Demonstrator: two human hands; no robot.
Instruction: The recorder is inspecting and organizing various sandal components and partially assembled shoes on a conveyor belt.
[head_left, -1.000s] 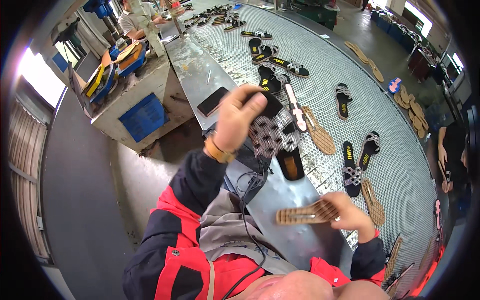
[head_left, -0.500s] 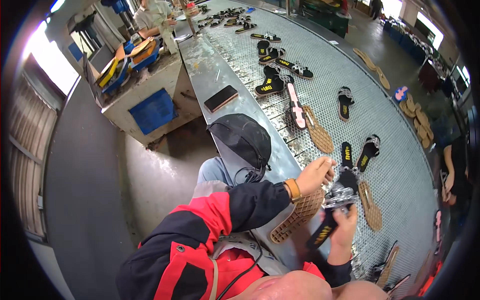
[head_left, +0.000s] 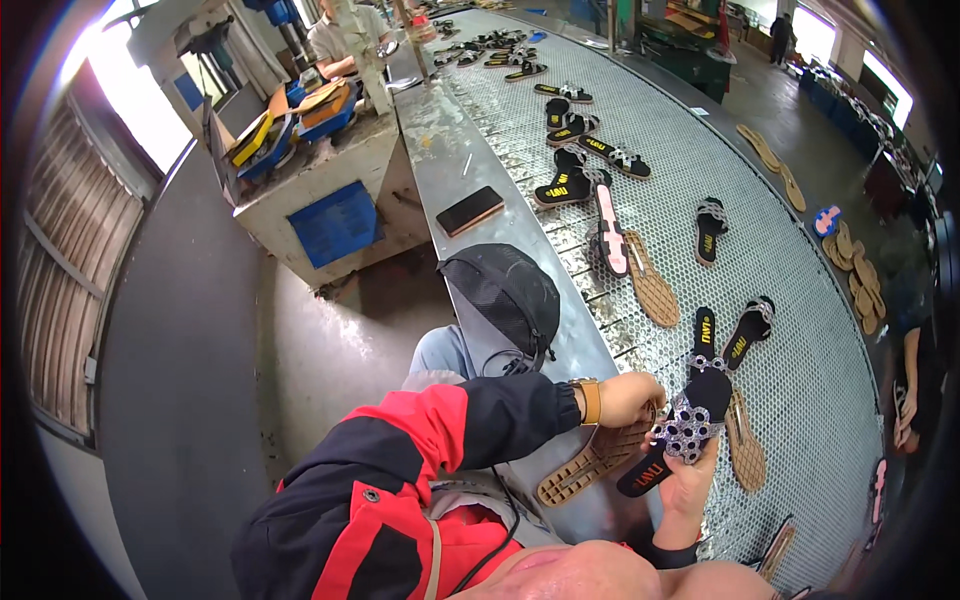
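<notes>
My right hand point(head_left: 688, 486) holds a black slide sandal point(head_left: 640, 474) at its middle, with the thumb by its silver strap of dark round pieces. The footbed faces up, lettered at the heel. Just left of it, my left hand point(head_left: 628, 398) is closed at the upper end of a brown sole point(head_left: 580, 474) with a grid pattern. That sole lies slanted at the table's near edge, its upper end partly hidden by my fingers. Beyond the held sandal lie two more black sandals point(head_left: 704, 335) and another brown sole point(head_left: 744, 446).
The perforated conveyor surface point(head_left: 650, 120) carries several sandals, a sandal with a pink underside point(head_left: 611, 232) and a brown sole point(head_left: 652, 282). On the metal ledge are a phone point(head_left: 470, 211) and a black mesh cap point(head_left: 505, 295). Other people stand at the far end and right edge.
My left hand has come down onto the brown sole's upper end. The sandal in my right hand has turned, its strap now facing up. The whole view has shifted slightly.
</notes>
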